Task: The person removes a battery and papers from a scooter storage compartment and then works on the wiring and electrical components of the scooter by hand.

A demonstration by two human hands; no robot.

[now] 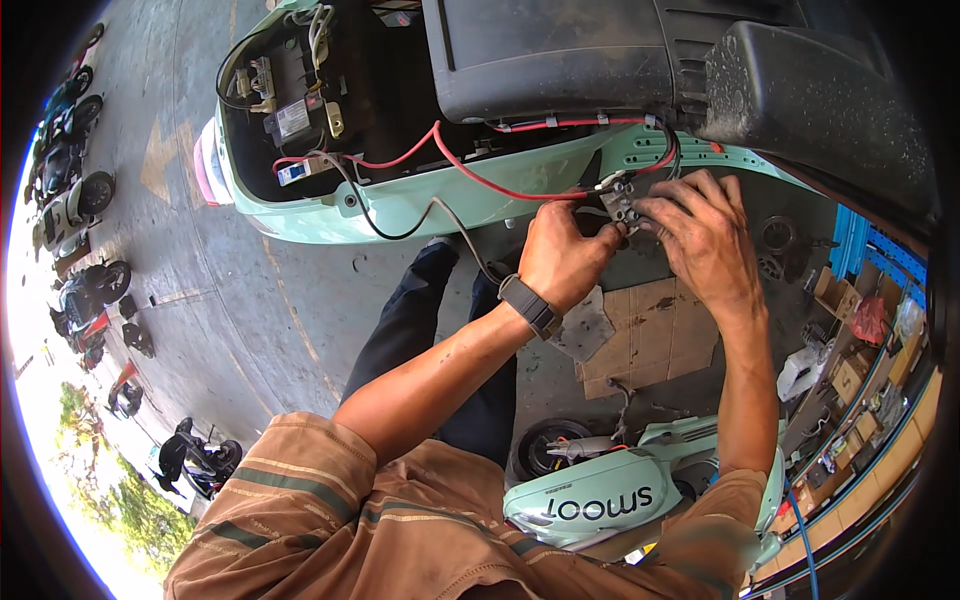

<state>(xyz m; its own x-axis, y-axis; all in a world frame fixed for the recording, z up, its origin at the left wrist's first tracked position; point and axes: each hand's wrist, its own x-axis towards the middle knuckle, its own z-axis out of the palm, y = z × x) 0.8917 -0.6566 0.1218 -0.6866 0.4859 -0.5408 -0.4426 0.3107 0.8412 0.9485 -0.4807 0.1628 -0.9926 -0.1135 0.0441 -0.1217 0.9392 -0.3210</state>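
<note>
Beside the mint-green scooter body (400, 205), both my hands meet at a small grey metal-and-plastic terminal connector (620, 203) with bolts. My left hand (565, 250), a dark watch on its wrist, is closed with thumb and fingers pinching the connector's near-left side. From the other side, my right hand (705, 235) grips its right edge between thumb and fingertips; the exact contact is partly hidden. A red cable (480, 183) runs from the open body to the connector. A dark grey cable (450, 212) loops down behind my left wrist.
Black plastic panels (560, 55) hang over the far side. The open body holds wiring and a blue-white breaker (297, 173). Cardboard (650, 335) lies on the floor, near a removed mint-green panel (590, 495). Cluttered shelves (860, 390) stand right; parked motorbikes (80, 210) line the left.
</note>
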